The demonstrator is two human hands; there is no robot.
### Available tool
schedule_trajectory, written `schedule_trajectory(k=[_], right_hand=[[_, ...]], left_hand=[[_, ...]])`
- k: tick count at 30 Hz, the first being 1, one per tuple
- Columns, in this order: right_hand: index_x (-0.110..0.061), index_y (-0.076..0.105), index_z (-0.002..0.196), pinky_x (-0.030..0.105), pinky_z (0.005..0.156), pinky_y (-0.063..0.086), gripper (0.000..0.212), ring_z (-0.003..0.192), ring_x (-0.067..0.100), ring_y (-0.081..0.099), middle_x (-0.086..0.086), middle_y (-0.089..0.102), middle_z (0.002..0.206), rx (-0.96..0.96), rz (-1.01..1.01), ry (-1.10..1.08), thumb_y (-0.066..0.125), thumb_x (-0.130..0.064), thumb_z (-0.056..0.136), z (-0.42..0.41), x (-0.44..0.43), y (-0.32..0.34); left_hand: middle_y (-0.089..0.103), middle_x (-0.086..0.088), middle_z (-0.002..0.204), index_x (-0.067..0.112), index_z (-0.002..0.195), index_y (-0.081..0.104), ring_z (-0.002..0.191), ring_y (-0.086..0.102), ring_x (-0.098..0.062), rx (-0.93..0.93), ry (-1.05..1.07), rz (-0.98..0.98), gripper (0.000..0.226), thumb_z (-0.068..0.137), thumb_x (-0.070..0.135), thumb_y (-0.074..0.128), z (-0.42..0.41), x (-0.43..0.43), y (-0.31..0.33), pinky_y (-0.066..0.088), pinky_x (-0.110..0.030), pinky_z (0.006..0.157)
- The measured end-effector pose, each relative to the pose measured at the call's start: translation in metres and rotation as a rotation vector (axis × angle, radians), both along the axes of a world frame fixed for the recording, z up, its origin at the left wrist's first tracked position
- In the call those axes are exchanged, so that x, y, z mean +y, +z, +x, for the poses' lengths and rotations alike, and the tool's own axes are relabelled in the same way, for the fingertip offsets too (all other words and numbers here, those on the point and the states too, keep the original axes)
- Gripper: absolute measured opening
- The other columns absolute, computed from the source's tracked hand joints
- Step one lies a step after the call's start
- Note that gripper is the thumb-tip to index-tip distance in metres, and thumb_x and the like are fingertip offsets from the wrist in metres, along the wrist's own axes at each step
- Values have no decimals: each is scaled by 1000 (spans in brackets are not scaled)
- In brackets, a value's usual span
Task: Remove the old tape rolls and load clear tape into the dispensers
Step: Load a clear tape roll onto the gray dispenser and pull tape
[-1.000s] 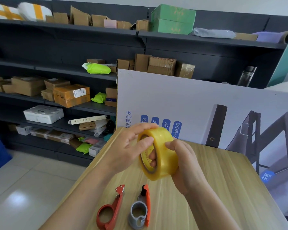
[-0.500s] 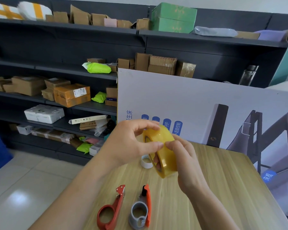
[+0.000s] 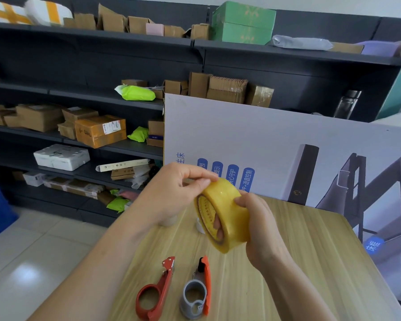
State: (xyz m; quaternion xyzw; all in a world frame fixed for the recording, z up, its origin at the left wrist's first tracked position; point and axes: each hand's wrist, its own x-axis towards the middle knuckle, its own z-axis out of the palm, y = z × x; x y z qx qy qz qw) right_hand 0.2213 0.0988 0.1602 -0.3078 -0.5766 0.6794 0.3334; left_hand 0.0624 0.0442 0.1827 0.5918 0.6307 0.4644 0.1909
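Wooden table (image 3: 310,262), on which are being carried: grey-and-orange dispenser (image 3: 196,295); red dispenser (image 3: 154,295), just left of it; white roll (image 3: 200,226), beyond it.

Premises: a parcel stockroom or dispatch room. Dark metal shelving (image 3: 287,54) lines the far wall in several tiers. It holds plain cardboard boxes (image 3: 227,90), a tape-sealed parcel (image 3: 100,130) with a shipping label, green mailer bags (image 3: 137,93) and a white foam carton (image 3: 60,157). The floor (image 3: 33,262) is pale glossy tile. A wooden desk (image 3: 299,262) carries packing gear: a red tape dispenser (image 3: 153,295) and a grey tape dispenser (image 3: 196,295), with a clear tape roll (image 3: 227,218) held above. A large printed flat carton (image 3: 264,140) stands at the desk's far edge.
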Motion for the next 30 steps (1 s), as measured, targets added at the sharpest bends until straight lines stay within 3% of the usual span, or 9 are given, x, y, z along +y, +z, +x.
schedule_trajectory(k=[2, 4, 7, 10, 13, 16, 23, 27, 30], right_hand=[[-12, 55, 106, 35, 63, 50, 19, 75, 26, 62, 18, 62, 96, -19, -70, -55, 48, -20, 90, -1, 8, -1], [-7, 55, 111, 39, 68, 49, 29, 82, 30, 60, 19, 60, 100, -2, -110, -12, 51, -19, 85, 0, 12, 2], [-2, 60, 106, 32, 57, 51, 39, 74, 29, 63, 19, 63, 90, 60, -117, 124, 49, -17, 71, 1, 13, 5], [-7, 68, 91, 38, 67, 50, 34, 85, 32, 60, 17, 65, 93, 98, -80, 151, 50, -19, 66, 0, 15, 1], [-14, 75, 86, 47, 80, 52, 32, 88, 32, 66, 20, 72, 96, 120, -33, 181, 48, -19, 69, -2, 12, 1], [-10, 73, 94, 47, 81, 55, 36, 87, 31, 70, 18, 74, 99, 140, -2, 250, 45, -16, 72, -2, 10, 0], [-18, 80, 81, 29, 61, 57, 42, 72, 19, 72, 7, 75, 83, 204, -13, 348, 41, -11, 68, -3, 5, 2], [-9, 78, 87, 32, 64, 58, 40, 78, 23, 73, 13, 75, 90, 231, -70, 360, 43, -10, 68, -5, 6, 1], [-1, 68, 101, 36, 62, 59, 41, 78, 26, 73, 17, 74, 92, 202, -147, 295, 49, -14, 67, -9, 12, 0]], left_hand=[[59, 29, 115, 47, 123, 54, 103, 59, 5, 81, -97, -121, 64, 64, 63, 73, 4, -2, -6, 49, -16, 90], [53, 28, 117, 51, 128, 42, 106, 57, 2, 114, -129, -175, 82, 55, 72, 72, 6, -1, -12, 48, -15, 86], [60, 16, 117, 46, 126, 49, 109, 59, -6, -185, -123, -154, 74, 58, 63, 74, 2, 4, -18, 52, -35, 92], [68, 4, 107, 36, 119, 61, 101, 66, -20, -454, -88, -144, 53, 68, 48, 71, -3, 7, -21, 51, -47, 95], [71, 1, 92, 27, 114, 66, 82, 70, -20, -571, -95, -187, 51, 70, 52, 68, -3, 7, -23, 55, -45, 82], [64, 9, 65, 22, 98, 67, 57, 63, -11, -651, -85, -218, 40, 74, 54, 68, -2, 6, -22, 46, -32, 65], [63, 7, 67, 20, 103, 66, 51, 59, -11, -672, -42, -307, 58, 65, 64, 62, -7, 7, -22, 48, -34, 68], [66, 2, 83, 21, 101, 64, 73, 62, -16, -533, -20, -359, 59, 74, 70, 48, -6, 8, -21, 47, -36, 77], [64, 4, 103, 30, 115, 54, 90, 62, -9, -376, -42, -197, 60, 78, 72, 32, 2, 4, -22, 46, -23, 76]])
